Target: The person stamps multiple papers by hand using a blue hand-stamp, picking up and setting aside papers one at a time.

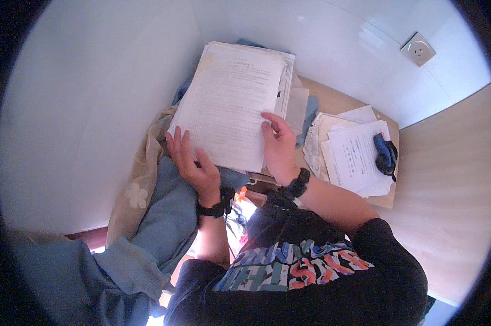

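A stack of printed paper sheets [229, 98] lies in front of me, its top sheet yellowed at one corner. My left hand [194, 167] rests against the lower left edge of the stack, fingers spread, the fingertips on the paper. At the lower right edge is my right hand [280, 146], with its index finger and thumb touching the margin of the top sheet; whether they pinch it cannot be told. More sheets stick out on the right side of the stack. Dark straps circle both wrists.
On the right of the wooden desktop [335, 95] lies another pile of papers [357, 159], with a dark blue object [384, 155] on it. Blue-grey cloth [168, 203] and a sheer curtain [133, 195] hang at the left. A wall socket [418, 49] is at the upper right.
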